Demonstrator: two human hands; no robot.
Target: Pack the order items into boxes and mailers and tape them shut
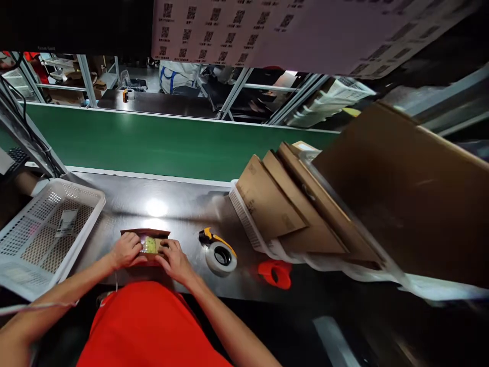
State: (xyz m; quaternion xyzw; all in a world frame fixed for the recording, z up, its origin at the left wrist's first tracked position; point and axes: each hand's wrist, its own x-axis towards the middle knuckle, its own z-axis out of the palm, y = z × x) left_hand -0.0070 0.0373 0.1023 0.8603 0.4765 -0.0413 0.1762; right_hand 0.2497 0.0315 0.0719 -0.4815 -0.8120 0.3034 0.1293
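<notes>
A small open cardboard box (pixel 156 257) lies on the metal table in front of me. Inside it are a yellow-green packet (pixel 149 245) and something purple, partly covered by my fingers. My left hand (pixel 128 250) grips the box's left end, its fingers bent over into the opening. At the right end, my right hand (pixel 174 261) holds the wall, with curled fingers reaching inside. Just right of the box lies a tape dispenser (pixel 218 238) with a yellow and black frame and a roll of tape (pixel 221 258).
A white plastic basket (pixel 100 200) with a labelled packet stands at left. Flat cardboard boxes (pixel 267 196) fill another basket at right. An orange-red ring-shaped object (pixel 275 273) lies near the front edge. Behind runs a green conveyor belt (pixel 153 145); a sheet of codes (pixel 229 35) hangs overhead.
</notes>
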